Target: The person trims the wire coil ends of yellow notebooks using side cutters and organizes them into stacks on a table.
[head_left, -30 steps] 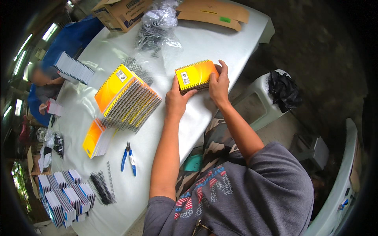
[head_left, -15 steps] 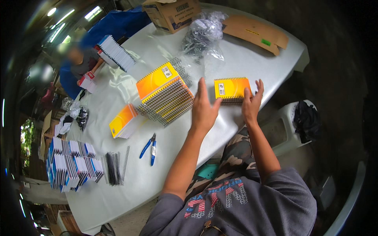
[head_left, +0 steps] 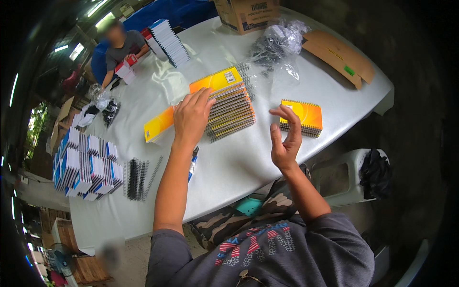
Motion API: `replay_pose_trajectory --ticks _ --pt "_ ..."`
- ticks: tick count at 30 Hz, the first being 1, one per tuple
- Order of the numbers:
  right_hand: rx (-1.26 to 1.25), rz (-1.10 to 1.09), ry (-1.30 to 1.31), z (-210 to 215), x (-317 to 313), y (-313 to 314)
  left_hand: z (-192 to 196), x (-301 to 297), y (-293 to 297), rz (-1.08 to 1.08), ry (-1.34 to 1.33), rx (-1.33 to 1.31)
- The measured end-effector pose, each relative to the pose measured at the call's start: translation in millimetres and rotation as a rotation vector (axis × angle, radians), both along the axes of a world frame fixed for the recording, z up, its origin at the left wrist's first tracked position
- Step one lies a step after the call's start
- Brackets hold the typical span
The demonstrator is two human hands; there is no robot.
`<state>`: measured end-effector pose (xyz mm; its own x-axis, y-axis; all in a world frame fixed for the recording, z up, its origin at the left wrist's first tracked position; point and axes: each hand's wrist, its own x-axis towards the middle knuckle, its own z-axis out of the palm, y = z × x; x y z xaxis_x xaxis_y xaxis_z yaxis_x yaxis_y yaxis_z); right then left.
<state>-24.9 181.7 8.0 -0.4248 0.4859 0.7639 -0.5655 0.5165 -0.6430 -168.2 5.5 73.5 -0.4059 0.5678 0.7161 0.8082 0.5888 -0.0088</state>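
I have the left hand (head_left: 192, 114) at mid-frame, laid over the left edge of a tall stack of yellow-and-orange spiral notebooks (head_left: 233, 112); its fingers lie slightly spread on the covers, and I can't tell whether they grip. The right hand (head_left: 287, 142), right of centre, holds nothing: its fingers are bent, with the thumb standing apart. It partly hides a short stack of matching notebooks (head_left: 311, 115) near the desk's right edge, and I can't make out any contact there.

As far as I can judge, binding is done in both coiled stacks, since metal loops line the edges facing me. Left of the tall stack, an orange-and-yellow booklet pile (head_left: 158, 126) shows me no coil, so I can't call it finished. Black loose coils (head_left: 136, 179) at lower left sit in no book, and the blue-handled cutters (head_left: 192, 167), half behind the left forearm, are out of both hands on the white desk (head_left: 229, 165).

Blue-and-white notebooks (head_left: 91, 165) stand piled at far left, with coils visible between them. At upper left, a co-worker (head_left: 125, 50) handles a red-and-white booklet (head_left: 125, 71).
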Motion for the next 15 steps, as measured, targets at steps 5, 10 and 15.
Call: replay_pose_trajectory --ticks 5,10,15 --pt "0.006 0.117 -0.074 7.2 8.7 0.1 5.4 9.4 -0.6 0.014 0.149 0.173" --pt "0.247 0.081 -0.256 25.3 41.0 -0.7 12.2 95.7 -25.0 -0.26 -0.069 0.16" --pt "0.36 0.487 -0.551 7.2 34.2 8.7 -11.1 119.3 -45.9 -0.228 -0.311 0.081"
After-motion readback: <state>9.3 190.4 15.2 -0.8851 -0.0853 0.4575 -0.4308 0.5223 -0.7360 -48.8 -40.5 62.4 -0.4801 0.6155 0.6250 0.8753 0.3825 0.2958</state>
